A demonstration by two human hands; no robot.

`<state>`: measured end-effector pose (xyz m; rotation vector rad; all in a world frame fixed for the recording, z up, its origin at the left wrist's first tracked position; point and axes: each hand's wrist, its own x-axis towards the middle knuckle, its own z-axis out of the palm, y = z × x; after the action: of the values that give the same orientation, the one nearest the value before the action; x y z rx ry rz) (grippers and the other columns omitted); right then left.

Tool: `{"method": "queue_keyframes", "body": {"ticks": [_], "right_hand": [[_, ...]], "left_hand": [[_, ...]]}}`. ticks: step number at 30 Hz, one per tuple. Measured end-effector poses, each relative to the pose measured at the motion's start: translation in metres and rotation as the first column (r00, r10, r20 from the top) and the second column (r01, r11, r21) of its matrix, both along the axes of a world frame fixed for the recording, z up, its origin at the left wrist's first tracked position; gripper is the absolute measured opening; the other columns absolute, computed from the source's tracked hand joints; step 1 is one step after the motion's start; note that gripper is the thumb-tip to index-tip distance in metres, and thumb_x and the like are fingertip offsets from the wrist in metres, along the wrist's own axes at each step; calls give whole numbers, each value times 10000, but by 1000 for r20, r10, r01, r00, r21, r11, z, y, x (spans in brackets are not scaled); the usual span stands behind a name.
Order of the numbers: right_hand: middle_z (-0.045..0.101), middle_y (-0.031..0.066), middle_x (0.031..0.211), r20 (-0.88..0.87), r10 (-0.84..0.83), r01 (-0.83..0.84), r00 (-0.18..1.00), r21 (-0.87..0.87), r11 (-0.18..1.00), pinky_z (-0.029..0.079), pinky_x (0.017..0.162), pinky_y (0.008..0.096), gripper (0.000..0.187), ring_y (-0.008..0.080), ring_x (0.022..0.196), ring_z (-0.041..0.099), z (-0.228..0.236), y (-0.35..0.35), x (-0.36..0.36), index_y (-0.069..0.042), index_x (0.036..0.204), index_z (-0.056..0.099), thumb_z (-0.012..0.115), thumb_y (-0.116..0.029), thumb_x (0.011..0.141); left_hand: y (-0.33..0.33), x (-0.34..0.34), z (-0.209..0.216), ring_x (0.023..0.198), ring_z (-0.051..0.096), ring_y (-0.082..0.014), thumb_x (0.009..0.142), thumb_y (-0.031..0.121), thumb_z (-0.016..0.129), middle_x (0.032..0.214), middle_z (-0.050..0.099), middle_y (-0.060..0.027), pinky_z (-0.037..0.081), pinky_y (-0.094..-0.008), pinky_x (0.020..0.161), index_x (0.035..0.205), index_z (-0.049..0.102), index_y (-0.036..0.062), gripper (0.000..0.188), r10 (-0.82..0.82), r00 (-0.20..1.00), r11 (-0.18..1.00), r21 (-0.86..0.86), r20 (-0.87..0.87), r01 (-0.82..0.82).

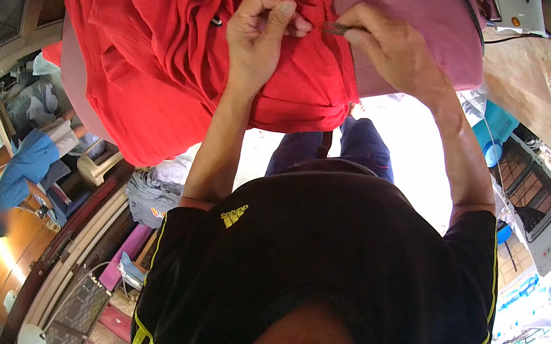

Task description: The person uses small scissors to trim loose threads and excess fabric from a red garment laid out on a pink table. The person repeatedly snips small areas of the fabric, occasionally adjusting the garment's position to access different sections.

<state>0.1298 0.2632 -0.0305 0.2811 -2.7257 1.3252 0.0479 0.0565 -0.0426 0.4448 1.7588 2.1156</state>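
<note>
A large red cloth (154,73), bunched into many folds, lies over a padded surface with a mauve cover (416,14). My left hand (257,36) is on top of it, fingers curled in and thumb bent over; a fold of the cloth appears to be between them, though the fingertips partly hide it. Just to the right, my right hand (392,46) pinches a small, slim, dark tool (335,29) between thumb and forefinger. The tool's tip points left at the cloth, close to my left fingertips. Its exact kind is too small to make out.
The cloth hangs over the near edge toward my legs. Grey clothing (153,196) is piled at the left. Farther left, a person in a blue top (31,166) is near a beige plastic stool (97,162). At right are a white-framed appliance (538,199) and a turquoise container (495,127).
</note>
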Motion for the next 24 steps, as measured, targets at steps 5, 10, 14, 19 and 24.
{"method": "queue_keyframes", "body": {"ticks": [5, 10, 14, 19, 24], "right_hand": [[688, 110, 963, 95, -90, 110, 991, -233, 966, 508, 813, 294, 236, 173, 889, 655, -14, 21, -2, 2, 1206, 593, 550, -140, 1023], [646, 32, 990, 160, -43, 110, 986, -440, 891, 514, 795, 282, 284, 109, 913, 619, -8, 26, -11, -29, 1199, 563, 668, -101, 945], [625, -21, 926, 208, -38, 130, 977, -448, 884, 496, 749, 231, 206, 56, 848, 574, 7, 21, -13, -21, 1122, 615, 684, -117, 953], [631, -21, 897, 281, 44, 132, 959, -575, 808, 492, 737, 202, 122, 40, 828, 572, -2, 18, -25, -11, 1048, 663, 686, -50, 935], [657, 1, 965, 207, 101, 41, 973, -586, 809, 502, 745, 217, 144, 62, 860, 600, -1, 6, -44, -4, 1045, 676, 633, 34, 913]], "left_hand": [[-6, -2, 4, 696, 629, -159, 993, 50, 599, 823, 664, -89, 541, -312, 665, 967, 624, 0, 62, 155, 987, 963, 218, 43, -160], [-9, 54, 38, 705, 630, -131, 914, -8, 645, 799, 681, -67, 508, -269, 678, 899, 679, 14, 42, 0, 919, 915, -370, -394, -159], [-6, 94, 61, 804, 687, -286, 853, 45, 693, 880, 685, -126, 546, -363, 731, 988, 706, 21, 137, -774, 592, 537, -728, -223, 427], [-14, 36, 57, 821, 674, -297, 828, 40, 715, 916, 688, -128, 534, -370, 739, 980, 707, 32, 152, -383, 709, 782, -616, -593, -93], [-15, -6, 45, 1168, 529, -318, 721, 145, 801, 1265, 570, -127, 435, -497, 917, 1138, 673, 100, 438, -496, 565, 536, -745, -659, -397]]}}
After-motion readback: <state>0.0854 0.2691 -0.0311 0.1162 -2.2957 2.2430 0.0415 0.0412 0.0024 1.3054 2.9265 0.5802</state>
